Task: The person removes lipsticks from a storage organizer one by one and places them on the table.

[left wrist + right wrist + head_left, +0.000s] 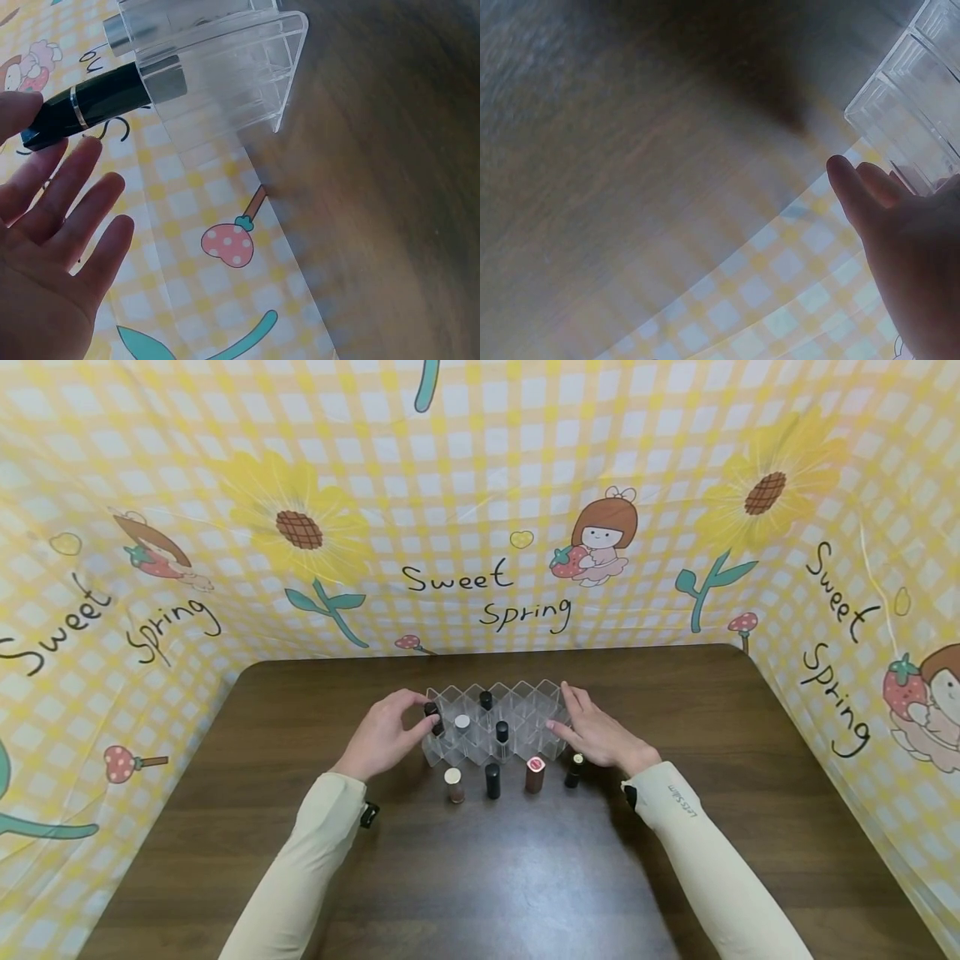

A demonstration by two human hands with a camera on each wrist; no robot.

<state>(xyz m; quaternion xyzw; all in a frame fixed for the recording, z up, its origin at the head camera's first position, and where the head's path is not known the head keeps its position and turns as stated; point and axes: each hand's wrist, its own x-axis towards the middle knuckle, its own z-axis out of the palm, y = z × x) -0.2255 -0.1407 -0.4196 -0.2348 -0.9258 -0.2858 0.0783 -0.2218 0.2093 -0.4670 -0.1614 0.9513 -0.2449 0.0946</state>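
A clear lipstick organizer (525,718) with diamond-shaped compartments stands on the table. At its left end my left hand (382,735) pinches a black lipstick tube (433,718) between thumb and fingers. In the left wrist view, this black lipstick (94,105) has a silver band, and its silver lower end is inside a compartment. The other fingers of the left hand (60,247) are spread. My right hand (603,731) holds the organizer's right end, thumb over the compartments and fingers along the outer side. The right wrist view shows the right hand (907,247) beside the clear wall; its thumb is hidden.
In the organizer stand a white-capped tube (462,722), a black tube (486,700) and another black tube (502,732). Before it stand a pale-capped tube (454,785), a black tube (492,781), a red-topped tube (534,775) and a small black tube (574,771). Checkered cloth (480,527) surrounds the table.
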